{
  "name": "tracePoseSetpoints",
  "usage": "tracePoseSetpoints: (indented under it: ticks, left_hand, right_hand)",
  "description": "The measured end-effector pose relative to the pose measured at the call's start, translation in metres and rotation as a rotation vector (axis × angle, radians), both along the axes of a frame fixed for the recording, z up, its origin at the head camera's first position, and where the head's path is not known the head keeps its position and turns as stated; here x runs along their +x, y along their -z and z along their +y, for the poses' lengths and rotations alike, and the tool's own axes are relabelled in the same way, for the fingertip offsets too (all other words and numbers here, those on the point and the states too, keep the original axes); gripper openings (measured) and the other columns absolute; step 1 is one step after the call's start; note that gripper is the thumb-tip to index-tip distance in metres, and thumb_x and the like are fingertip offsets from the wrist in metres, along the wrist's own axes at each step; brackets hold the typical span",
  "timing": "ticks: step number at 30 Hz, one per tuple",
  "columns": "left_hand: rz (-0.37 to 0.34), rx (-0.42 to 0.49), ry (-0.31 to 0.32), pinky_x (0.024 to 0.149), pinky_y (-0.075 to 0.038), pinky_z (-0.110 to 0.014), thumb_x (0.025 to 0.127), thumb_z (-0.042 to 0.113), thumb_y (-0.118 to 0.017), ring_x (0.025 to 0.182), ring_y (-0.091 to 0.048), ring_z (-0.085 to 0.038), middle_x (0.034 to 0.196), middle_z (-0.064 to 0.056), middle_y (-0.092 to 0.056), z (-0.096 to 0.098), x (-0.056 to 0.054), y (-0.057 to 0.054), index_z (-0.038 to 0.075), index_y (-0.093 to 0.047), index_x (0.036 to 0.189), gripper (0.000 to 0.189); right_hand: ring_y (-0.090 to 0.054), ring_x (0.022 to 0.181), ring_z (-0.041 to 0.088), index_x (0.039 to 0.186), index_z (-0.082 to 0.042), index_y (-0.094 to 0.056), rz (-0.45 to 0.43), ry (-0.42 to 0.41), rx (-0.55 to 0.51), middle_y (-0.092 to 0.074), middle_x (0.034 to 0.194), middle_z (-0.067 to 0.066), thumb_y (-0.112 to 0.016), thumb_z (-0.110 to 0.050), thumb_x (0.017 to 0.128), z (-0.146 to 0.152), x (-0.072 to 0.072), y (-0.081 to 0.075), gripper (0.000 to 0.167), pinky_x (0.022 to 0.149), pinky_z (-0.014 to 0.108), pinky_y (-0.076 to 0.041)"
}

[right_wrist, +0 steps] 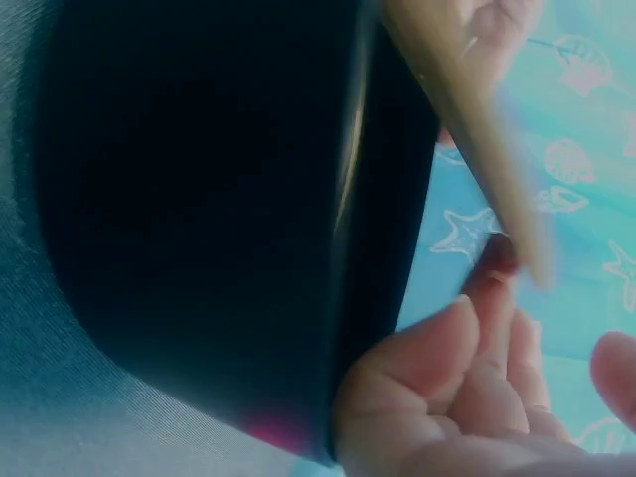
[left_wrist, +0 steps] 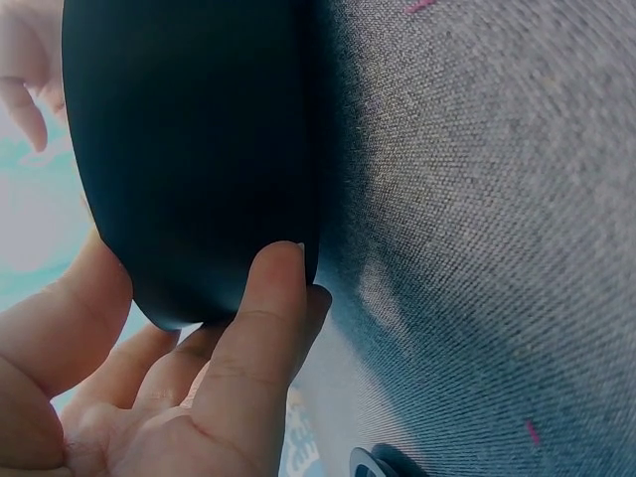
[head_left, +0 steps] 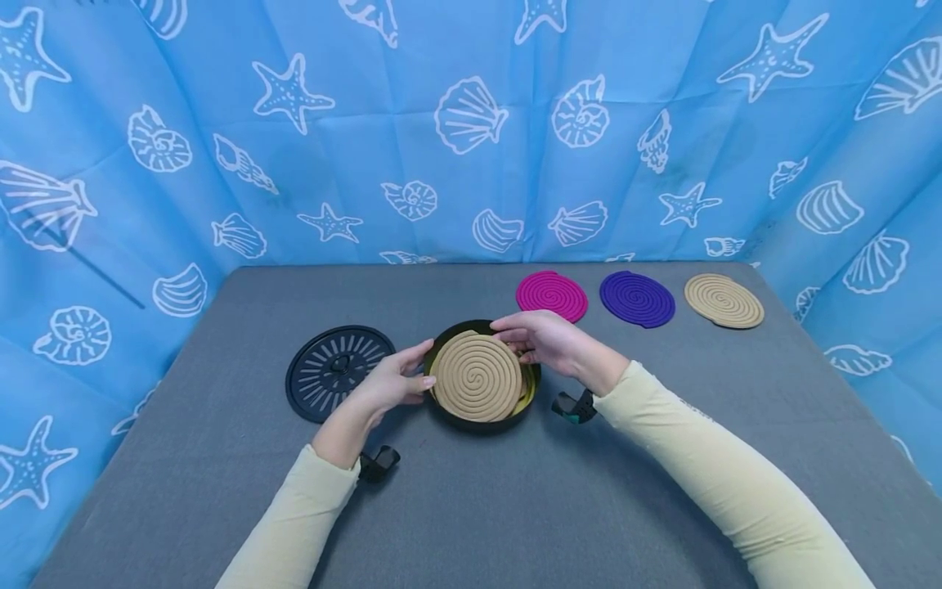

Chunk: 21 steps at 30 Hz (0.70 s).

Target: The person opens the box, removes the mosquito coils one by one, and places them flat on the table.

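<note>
My left hand [head_left: 383,378] grips the left side of a round black bowl [head_left: 486,426], thumb over its rim and fingers along its outer wall. Over the bowl's opening, a tan spiral coaster [head_left: 477,378] leans with its right edge raised above the rim. The fingers of my right hand [head_left: 550,342] are bent at that raised edge, one fingertip right against it in the right wrist view. Another tan coaster [head_left: 527,381] and a yellow one [head_left: 524,402] show partly inside the bowl beneath it.
Left of the bowl lies a black slotted disc [head_left: 340,372] with a small central knob. Along the back right are a pink coaster [head_left: 552,296], a purple coaster [head_left: 637,298] and a tan coaster [head_left: 724,300]. A blue shell-patterned curtain [head_left: 471,164] hangs behind the grey table [head_left: 486,523].
</note>
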State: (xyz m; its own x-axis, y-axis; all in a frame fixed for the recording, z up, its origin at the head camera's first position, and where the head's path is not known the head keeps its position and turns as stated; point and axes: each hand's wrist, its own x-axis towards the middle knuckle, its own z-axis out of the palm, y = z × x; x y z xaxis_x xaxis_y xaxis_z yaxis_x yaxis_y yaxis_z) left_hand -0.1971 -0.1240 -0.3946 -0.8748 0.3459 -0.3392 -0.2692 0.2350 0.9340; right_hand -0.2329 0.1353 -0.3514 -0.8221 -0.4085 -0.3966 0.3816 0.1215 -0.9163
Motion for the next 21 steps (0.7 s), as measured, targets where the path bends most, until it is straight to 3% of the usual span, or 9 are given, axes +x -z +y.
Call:
tracePoseSetpoints:
  ticks: [4, 6, 8, 11, 17, 21]
  left_hand:
    - [0.006, -0.002, 0.012, 0.102, -0.043, -0.052, 0.099, 0.000, -0.051, 0.141, -0.026, -0.037, 0.159, -0.019, -0.016, -0.001, 0.000, 0.000, 0.011, -0.025, 0.155, 0.062]
    - [0.003, -0.002, 0.012, 0.102, -0.043, -0.052, 0.099, 0.000, -0.051, 0.141, -0.026, -0.038, 0.159, -0.019, -0.017, 0.000, 0.000, 0.000, 0.011, -0.026, 0.155, 0.062]
    - [0.001, -0.003, 0.010, 0.102, -0.044, -0.052, 0.099, 0.000, -0.052, 0.141, -0.026, -0.038, 0.159, -0.020, -0.017, 0.000, 0.000, 0.000, 0.011, -0.026, 0.154, 0.062]
    - [-0.004, -0.004, 0.004, 0.102, -0.044, -0.052, 0.098, 0.000, -0.052, 0.141, -0.026, -0.038, 0.159, -0.019, -0.018, 0.000, 0.000, 0.000, 0.012, -0.027, 0.154, 0.062]
    - [-0.010, -0.012, -0.007, 0.102, -0.044, -0.052, 0.098, 0.000, -0.053, 0.142, -0.025, -0.038, 0.159, -0.019, -0.018, 0.001, 0.000, 0.000, 0.012, -0.028, 0.154, 0.063]
    - [-0.007, -0.016, -0.011, 0.102, -0.044, -0.052, 0.098, 0.000, -0.053, 0.141, -0.026, -0.038, 0.159, -0.019, -0.018, 0.001, 0.000, 0.000, 0.012, -0.027, 0.154, 0.063]
  right_hand:
    - [-0.056, 0.081, 0.013, 0.108, -0.005, -0.068, 0.016, -0.005, -0.054, -0.066, 0.086, -0.002, -0.050, -0.015, 0.100, -0.002, 0.004, 0.006, 0.023, 0.073, 0.028, -0.047]
    - [-0.056, 0.079, 0.012, 0.103, -0.006, -0.070, 0.024, -0.020, -0.067, -0.065, 0.082, -0.002, -0.051, -0.013, 0.099, -0.003, 0.006, 0.009, 0.021, 0.073, 0.028, -0.048]
    - [-0.057, 0.081, 0.011, 0.114, 0.001, -0.066, 0.028, -0.046, -0.069, -0.065, 0.086, -0.002, -0.049, -0.012, 0.100, -0.003, 0.008, 0.012, 0.025, 0.074, 0.027, -0.050]
    - [-0.062, 0.088, 0.012, 0.133, 0.011, -0.046, 0.021, -0.105, -0.092, -0.064, 0.099, 0.003, -0.048, -0.008, 0.099, -0.003, 0.012, 0.014, 0.039, 0.079, 0.030, -0.054]
    - [-0.062, 0.106, 0.024, 0.150, 0.003, -0.022, -0.027, -0.208, -0.192, -0.053, 0.129, 0.023, -0.046, 0.008, 0.095, 0.000, 0.023, 0.017, 0.060, 0.089, 0.046, -0.054]
    - [-0.061, 0.110, 0.027, 0.152, 0.003, -0.018, -0.039, -0.187, -0.230, -0.045, 0.138, 0.029, -0.043, 0.013, 0.094, 0.002, 0.028, 0.018, 0.064, 0.092, 0.048, -0.052]
